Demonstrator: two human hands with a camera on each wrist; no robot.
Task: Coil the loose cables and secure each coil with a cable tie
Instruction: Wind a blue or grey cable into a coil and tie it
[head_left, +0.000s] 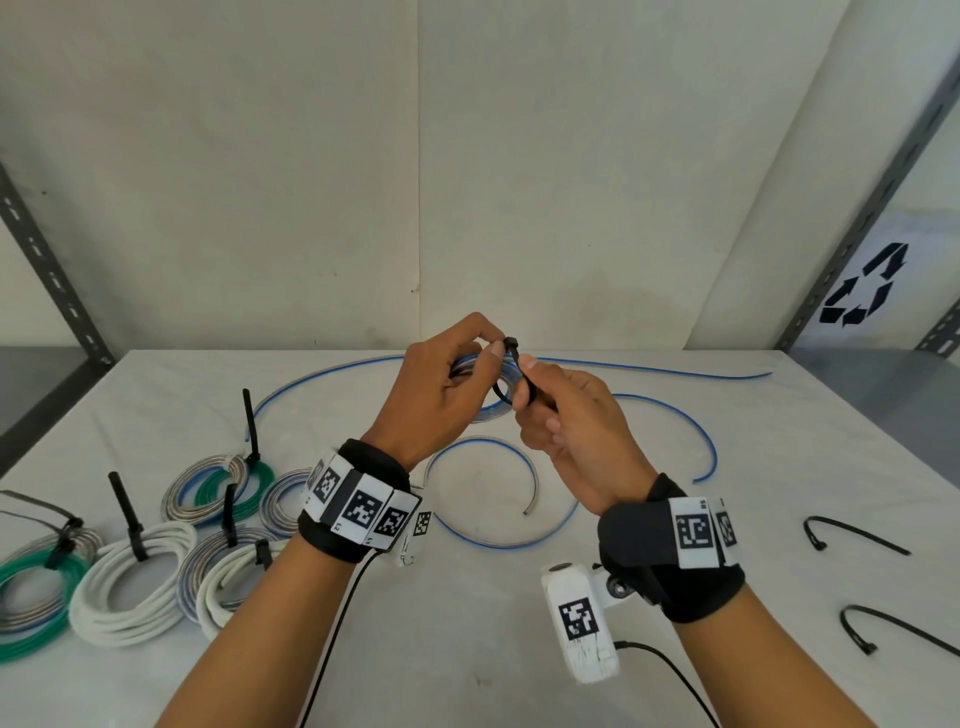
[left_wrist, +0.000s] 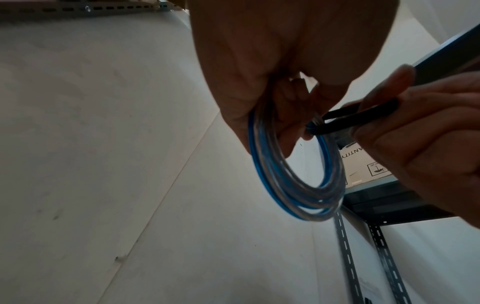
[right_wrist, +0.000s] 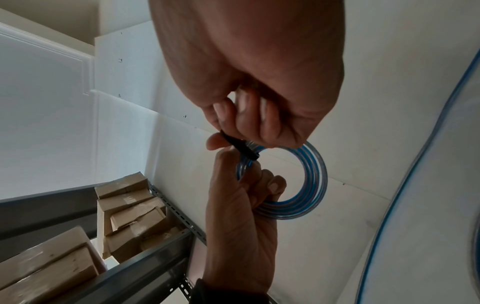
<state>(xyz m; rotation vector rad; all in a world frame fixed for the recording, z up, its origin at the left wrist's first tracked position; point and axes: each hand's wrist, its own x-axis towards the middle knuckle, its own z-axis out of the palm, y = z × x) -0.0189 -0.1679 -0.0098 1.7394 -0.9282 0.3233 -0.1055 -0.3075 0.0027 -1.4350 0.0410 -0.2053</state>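
A small coil of blue-and-clear cable (head_left: 470, 368) is held up over the middle of the table, and my left hand (head_left: 467, 364) grips it with curled fingers. A black cable tie (head_left: 511, 358) loops around the coil's strands, its head (head_left: 511, 343) sticking up by my left thumb. My right hand (head_left: 524, 382) pinches the tie's strap between thumb and fingers. The left wrist view shows the coil (left_wrist: 293, 185) hanging below my left hand (left_wrist: 272, 72), with the tie (left_wrist: 358, 119) looped round it. In the right wrist view my right hand (right_wrist: 259, 92) pinches the tie (right_wrist: 240, 147) against the coil (right_wrist: 311, 185).
Several tied coils (head_left: 130, 571), white, green and blue, lie at the table's near left. The same blue cable's loose length (head_left: 519, 540) curls across the table's middle and runs off to the back right. Two spare black ties (head_left: 852, 535) (head_left: 893, 629) lie at the right. Grey shelf uprights (head_left: 52, 280) flank the table.
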